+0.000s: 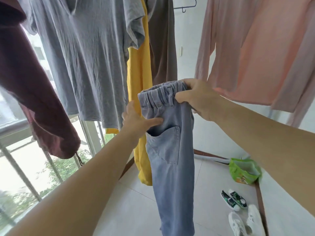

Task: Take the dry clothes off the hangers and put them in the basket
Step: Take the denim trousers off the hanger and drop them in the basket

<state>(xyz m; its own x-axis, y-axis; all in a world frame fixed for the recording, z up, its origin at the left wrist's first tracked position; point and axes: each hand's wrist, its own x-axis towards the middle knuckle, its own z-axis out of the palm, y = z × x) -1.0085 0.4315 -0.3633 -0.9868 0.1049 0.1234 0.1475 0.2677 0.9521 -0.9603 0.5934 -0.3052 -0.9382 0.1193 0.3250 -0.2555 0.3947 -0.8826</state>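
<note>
The right hand (198,97) grips the elastic waistband of a pair of light blue jeans (172,155), thumb on the near side and fingers curled over the top edge, so the jeans hang straight down in the middle of the scene with their legs reaching toward the tiled floor (129,210). The left hand (136,120) is released — its fingers are extended, the thumb lying flat against the denim just above the back pocket (164,145), while the other fingers pass behind the left edge of the jeans (how they lie there cannot be told).

Behind the jeans, further clothes hang in a row: a maroon garment (29,92) at the far left by the window (22,167), a grey T-shirt (85,62) next to it, a yellow garment (139,79) partly covered by the grey one, a brown garment (162,45) beside that, and a pink long-sleeved top (259,53) at the right. A bare blue hanger (186,5) shows at the top, between the brown and pink pieces.

On the floor at the right lie a green bag (243,172), a pair of dark patterned sneakers (233,200) and — nearer — a pair of white shoes (245,222).
</note>
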